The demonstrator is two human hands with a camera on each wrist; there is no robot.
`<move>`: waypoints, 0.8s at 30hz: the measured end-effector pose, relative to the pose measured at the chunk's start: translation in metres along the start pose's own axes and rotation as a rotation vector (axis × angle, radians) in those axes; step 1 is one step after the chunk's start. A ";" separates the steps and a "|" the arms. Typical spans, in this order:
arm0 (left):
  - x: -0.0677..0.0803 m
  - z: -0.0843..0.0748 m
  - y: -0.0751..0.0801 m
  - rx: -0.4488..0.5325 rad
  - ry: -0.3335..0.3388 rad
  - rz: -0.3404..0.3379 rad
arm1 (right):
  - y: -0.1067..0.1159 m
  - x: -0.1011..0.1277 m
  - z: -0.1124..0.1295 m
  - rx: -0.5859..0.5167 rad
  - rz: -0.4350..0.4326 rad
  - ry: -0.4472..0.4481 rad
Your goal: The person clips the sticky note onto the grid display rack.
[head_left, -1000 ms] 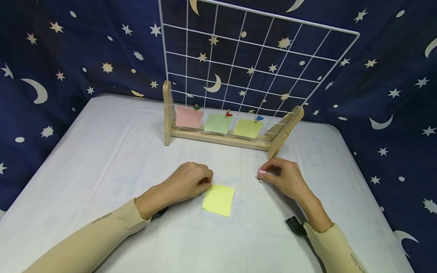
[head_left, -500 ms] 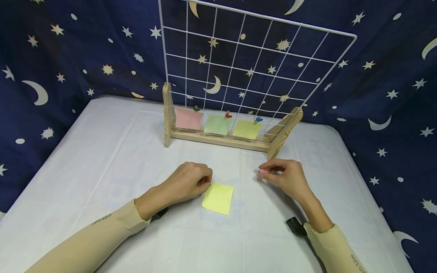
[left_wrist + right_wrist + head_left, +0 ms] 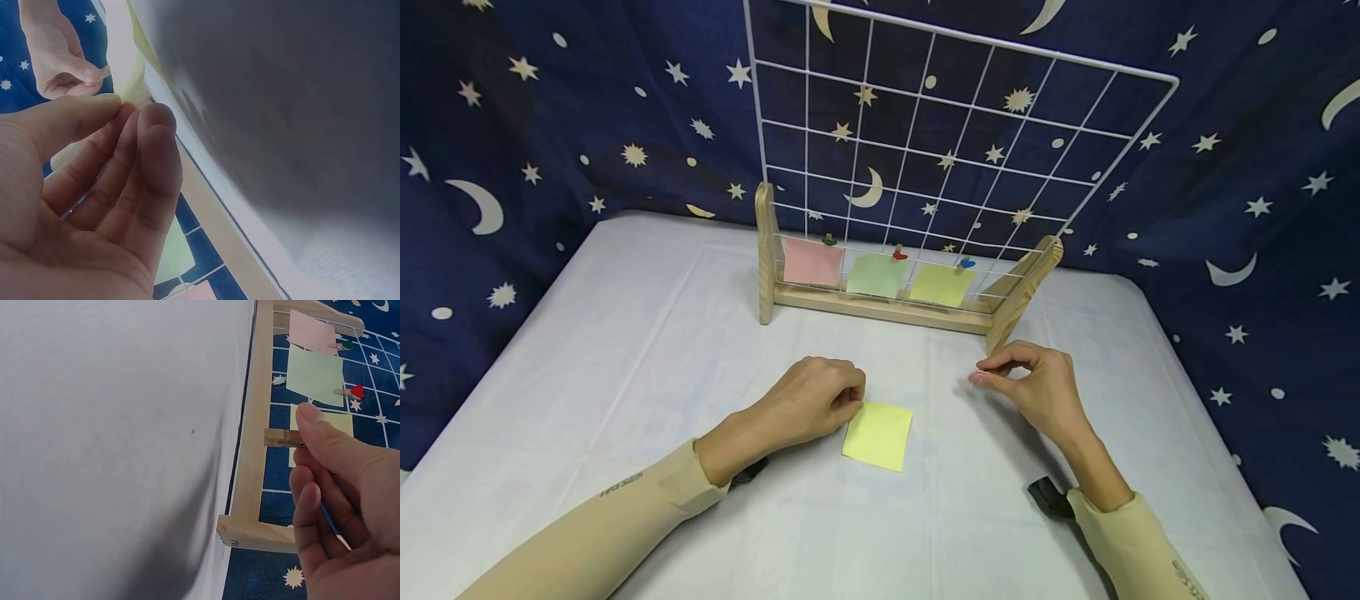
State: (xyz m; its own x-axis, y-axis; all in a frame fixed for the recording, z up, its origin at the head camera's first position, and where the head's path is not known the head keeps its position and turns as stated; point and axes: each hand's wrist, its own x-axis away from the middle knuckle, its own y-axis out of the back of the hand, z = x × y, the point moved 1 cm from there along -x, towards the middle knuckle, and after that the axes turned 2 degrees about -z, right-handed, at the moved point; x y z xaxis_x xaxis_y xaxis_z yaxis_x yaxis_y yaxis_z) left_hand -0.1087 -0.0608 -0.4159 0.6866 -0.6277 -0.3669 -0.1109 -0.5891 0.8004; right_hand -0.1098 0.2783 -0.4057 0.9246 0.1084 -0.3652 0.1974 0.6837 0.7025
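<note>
My left hand [image 3: 808,398] pinches the upper left corner of a yellow sticky note [image 3: 877,437] between thumb and index finger. In the left wrist view the note [image 3: 127,53] stands out beyond the fingertips. To the right of it, my right hand [image 3: 1037,385] pinches a small wooden clothespin [image 3: 276,437] between thumb and index finger, its wooden end pointing out from the fingertips. The thumb and fingers cover the clothespin's other end. The hand is close to the right foot of a wooden stand [image 3: 883,311].
The stand carries a white wire grid [image 3: 970,107]. Along its bottom hang pink [image 3: 812,262], green [image 3: 876,275] and yellow [image 3: 942,285] notes, with green, red and blue heart clothespins. A white cloth [image 3: 700,333] covers the table; a dark starry curtain [image 3: 647,108] surrounds it.
My right hand has lifted slightly and turned the clothespin, so its pink heart no longer shows plainly in the head view. The left hand and note have barely moved.
</note>
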 end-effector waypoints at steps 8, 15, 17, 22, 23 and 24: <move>-0.002 -0.001 0.002 0.015 0.020 -0.030 | 0.004 -0.003 0.003 -0.014 -0.055 0.074; -0.010 0.000 0.004 0.042 0.040 -0.103 | 0.013 -0.010 0.013 0.014 -0.190 0.151; -0.012 0.001 0.005 0.043 0.045 -0.119 | 0.013 -0.013 0.017 0.007 -0.221 0.167; -0.022 0.000 0.009 0.036 0.046 -0.140 | 0.012 -0.022 0.025 -0.017 -0.241 0.196; -0.024 0.000 0.010 0.033 0.048 -0.146 | 0.012 -0.024 0.027 -0.018 -0.242 0.203; -0.026 0.000 0.012 0.030 0.048 -0.154 | 0.013 -0.026 0.029 -0.013 -0.244 0.212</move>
State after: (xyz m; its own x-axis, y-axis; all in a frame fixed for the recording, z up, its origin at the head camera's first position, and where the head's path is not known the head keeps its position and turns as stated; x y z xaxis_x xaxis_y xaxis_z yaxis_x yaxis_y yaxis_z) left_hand -0.1281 -0.0512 -0.3967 0.7304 -0.5042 -0.4608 -0.0222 -0.6918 0.7217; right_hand -0.1219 0.2635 -0.3699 0.7618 0.0872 -0.6419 0.3991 0.7173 0.5711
